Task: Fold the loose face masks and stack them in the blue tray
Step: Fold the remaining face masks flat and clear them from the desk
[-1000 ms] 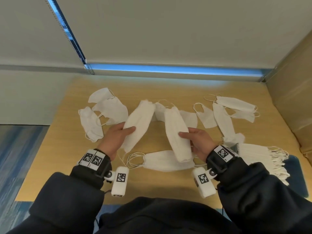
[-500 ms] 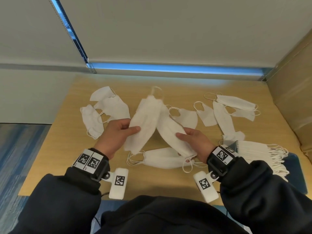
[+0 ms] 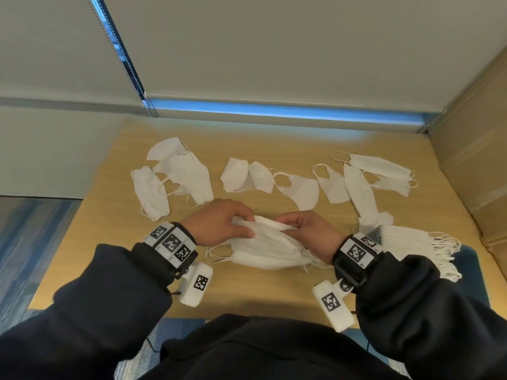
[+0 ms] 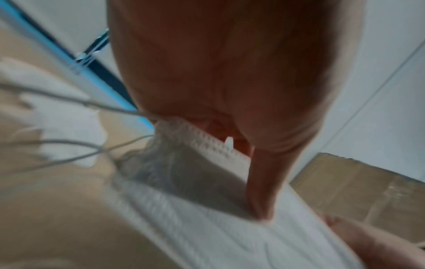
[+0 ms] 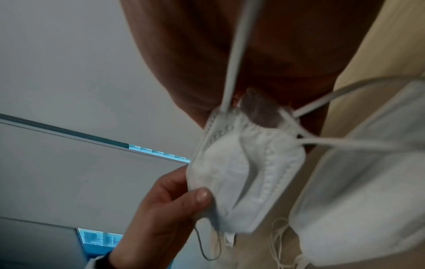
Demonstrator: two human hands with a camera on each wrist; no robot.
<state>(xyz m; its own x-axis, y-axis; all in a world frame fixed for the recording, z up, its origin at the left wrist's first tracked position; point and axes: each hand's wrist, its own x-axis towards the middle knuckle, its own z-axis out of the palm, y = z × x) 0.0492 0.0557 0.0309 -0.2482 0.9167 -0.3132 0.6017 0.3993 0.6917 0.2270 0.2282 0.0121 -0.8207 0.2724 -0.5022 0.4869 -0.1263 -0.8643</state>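
Low over the wooden table [image 3: 115, 242], two folded white face masks [image 3: 267, 230] are pressed together between my hands. My left hand [image 3: 245, 224] pinches their left end and my right hand [image 3: 286, 224] pinches the right end. In the right wrist view the held masks [image 5: 241, 172] hang from my right hand with the left hand's fingers [image 5: 174, 198] on their far end. The left thumb [image 4: 260, 191] presses on the mask cloth [image 4: 207, 218]. Another mask [image 3: 260, 260] lies flat under them. A stack of folded masks [image 3: 406, 239] sits in the blue tray [image 3: 473, 260] at right.
Several loose masks lie across the far half of the table: a cluster at left [image 3: 181, 176], a pair in the middle [image 3: 241, 175], more at right [image 3: 359, 193]. A cardboard box [image 3: 477, 149] stands along the right edge. A window blind closes off the back.
Each hand held its own mask, spread apart in a V. The hands have since come together and back toward me, joining the two masks over the one lying on the table.
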